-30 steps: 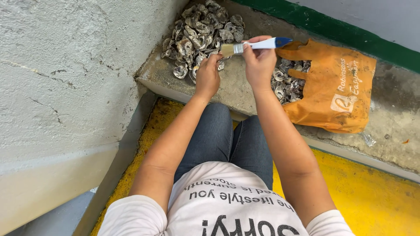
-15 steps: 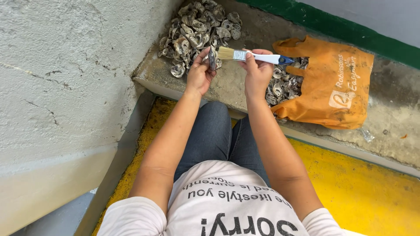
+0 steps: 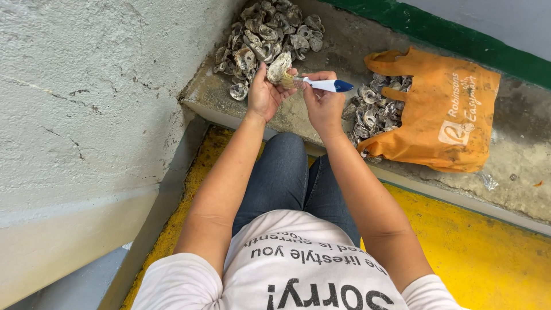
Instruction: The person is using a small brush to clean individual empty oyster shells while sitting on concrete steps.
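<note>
Both hands met just above the concrete ledge [image 3: 402, 43]. My left hand [image 3: 265, 95] was cupped around a single oyster shell [image 3: 279, 67], fingers curled behind it and the thumb pressed against its near edge, so the shell stood tilted up toward the camera. My right hand [image 3: 322, 103] was closed in a pinch on the paintbrush [image 3: 318, 84], gripping the white part of the handle, with the blue end pointing away to the right and the pale bristles touching the shell's right side.

I judged the shell to be light but rigid and brittle, with a rough, ridged outside and thin edges that could chip or cut. It looked dusty rather than wet, so slipping seemed unlikely. Taking it across the broad back, thumb on the rim, seemed the sound grip, as the left hand had it; squeezing the thin lip would have risked a break. The brush was light and stiff in the handle, soft only at the bristles, and best held near the ferrule for control.

Just beyond the left hand lay a pile of shells [image 3: 267, 31] against the plastered wall [image 3: 97, 97]. To the right of the right hand an orange bag [image 3: 442, 115] lay on its side, more shells spilling from its mouth.
</note>
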